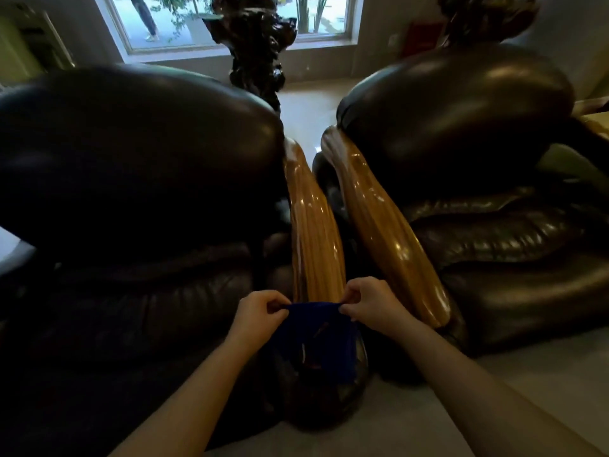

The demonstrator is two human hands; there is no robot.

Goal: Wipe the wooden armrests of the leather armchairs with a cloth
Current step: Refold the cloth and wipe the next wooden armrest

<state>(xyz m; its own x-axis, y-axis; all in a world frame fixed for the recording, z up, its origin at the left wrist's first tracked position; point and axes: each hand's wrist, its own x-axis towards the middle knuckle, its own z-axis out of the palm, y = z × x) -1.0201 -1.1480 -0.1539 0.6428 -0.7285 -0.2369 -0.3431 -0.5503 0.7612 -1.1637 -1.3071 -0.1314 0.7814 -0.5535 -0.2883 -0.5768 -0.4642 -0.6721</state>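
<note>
Head view: your left hand (260,310) and right hand (369,300) pinch the blue cloth (316,338) taut at the near end of the left armrest (313,232); judge both armrests, including the right armrest (392,235) beyond your right hand, unwiped.

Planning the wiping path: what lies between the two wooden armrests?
Head view: only a narrow dark gap separates the left armrest from the right armrest; nothing visible there.

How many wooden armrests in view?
2. One armrest on the left armchair's inner side, its near end under the blue cloth. The other armrest on the right armchair's inner side. The outer sides are not visible, so more may be hidden.
</note>
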